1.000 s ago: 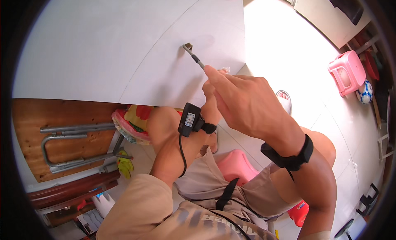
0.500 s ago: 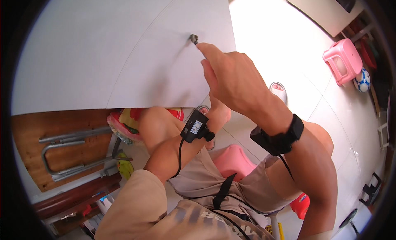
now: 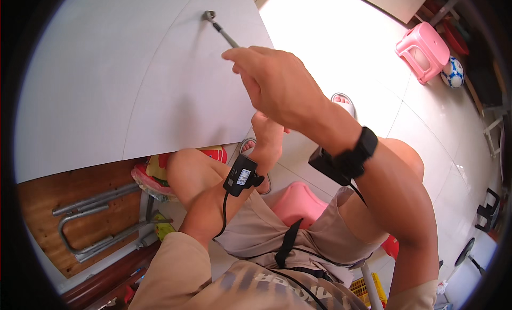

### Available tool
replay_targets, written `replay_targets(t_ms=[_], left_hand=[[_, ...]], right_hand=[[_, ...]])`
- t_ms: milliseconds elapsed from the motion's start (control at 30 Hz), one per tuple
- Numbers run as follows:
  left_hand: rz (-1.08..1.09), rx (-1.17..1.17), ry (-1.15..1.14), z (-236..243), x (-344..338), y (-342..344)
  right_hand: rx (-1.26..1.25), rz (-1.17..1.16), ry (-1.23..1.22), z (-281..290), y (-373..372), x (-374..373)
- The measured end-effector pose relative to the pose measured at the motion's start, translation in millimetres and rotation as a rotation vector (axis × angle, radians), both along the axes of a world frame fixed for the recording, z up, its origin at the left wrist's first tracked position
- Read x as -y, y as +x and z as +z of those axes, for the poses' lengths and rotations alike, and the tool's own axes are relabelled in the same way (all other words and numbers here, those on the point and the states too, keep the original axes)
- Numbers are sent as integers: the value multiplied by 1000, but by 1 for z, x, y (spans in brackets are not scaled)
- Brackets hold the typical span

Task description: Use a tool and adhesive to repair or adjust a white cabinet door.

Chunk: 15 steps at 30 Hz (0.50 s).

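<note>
Jutting far over the white tabletop (image 3: 106, 81), a grey tool (image 3: 228, 37) is gripped by the right hand (image 3: 280, 85), seemingly for reach; whether the left hand (image 3: 268, 133) is closed cannot be told.

Pink plastic stool (image 3: 425, 50) on a pale tiled floor (image 3: 448, 145), with a blue-and-white ball (image 3: 453, 72) just beside it. Well below the stool in this view: a black object (image 3: 487, 210) of indistinct kind; farther down and to its left, a yellow basket (image 3: 381, 288). Far to the stool's lower left: a wooden panel (image 3: 40, 224) crossed by grey metal tubing (image 3: 96, 199).
</note>
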State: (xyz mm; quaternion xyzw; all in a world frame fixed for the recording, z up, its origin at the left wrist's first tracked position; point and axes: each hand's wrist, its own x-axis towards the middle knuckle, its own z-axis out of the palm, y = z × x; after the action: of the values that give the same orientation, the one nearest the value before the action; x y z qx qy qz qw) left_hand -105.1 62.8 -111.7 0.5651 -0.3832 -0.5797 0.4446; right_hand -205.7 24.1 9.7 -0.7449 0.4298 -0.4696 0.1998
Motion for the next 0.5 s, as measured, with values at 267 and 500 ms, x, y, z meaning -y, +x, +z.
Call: replay_targets(t_ms=[267,500], left_hand=[[-3,0,0,-1,-5,-4],[3,17,5,1,-11,3]], right_hand=[[-23,-57,98,18,3,-8],[-64,20,88,17,13,-13]])
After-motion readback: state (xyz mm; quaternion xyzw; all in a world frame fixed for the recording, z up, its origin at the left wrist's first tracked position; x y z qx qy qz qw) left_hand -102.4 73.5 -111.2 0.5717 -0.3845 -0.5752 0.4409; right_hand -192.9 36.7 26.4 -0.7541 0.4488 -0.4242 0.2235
